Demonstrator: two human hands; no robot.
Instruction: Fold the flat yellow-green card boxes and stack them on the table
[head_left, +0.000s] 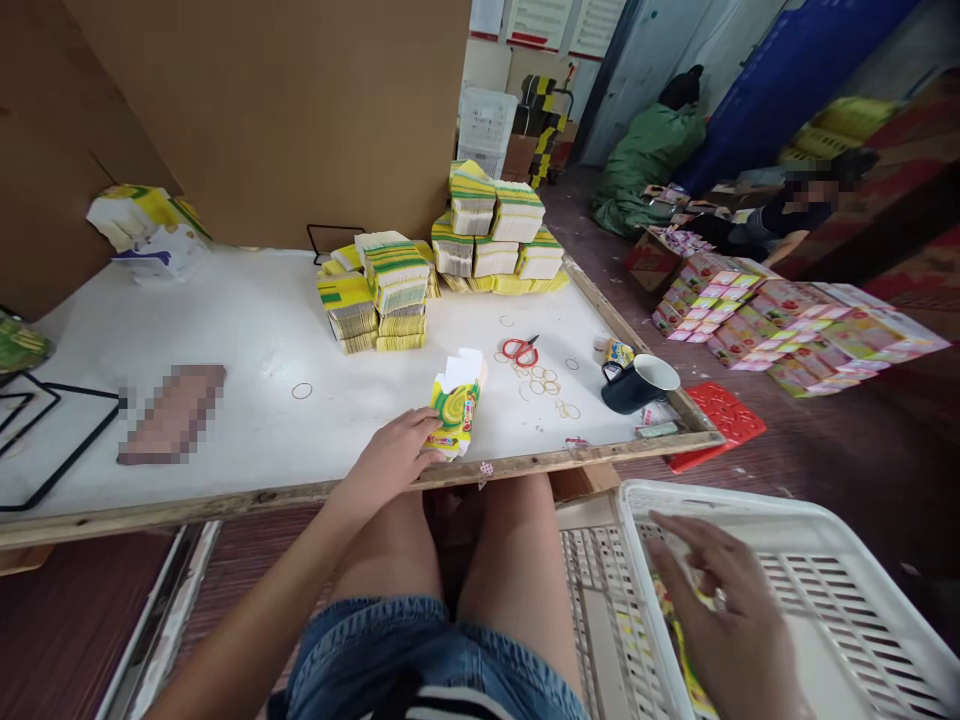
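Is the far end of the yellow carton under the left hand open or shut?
Open: the white flaps of the carton stick out unfolded, beyond the left hand.

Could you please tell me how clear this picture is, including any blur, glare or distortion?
In the head view, the right hand looks soft, probably from motion; the white tabletop carries a pale sheen; wide-angle stretch bends the basket near the edge; pixelation masks a patch on the tabletop and a person's face; the floor at right is dim.
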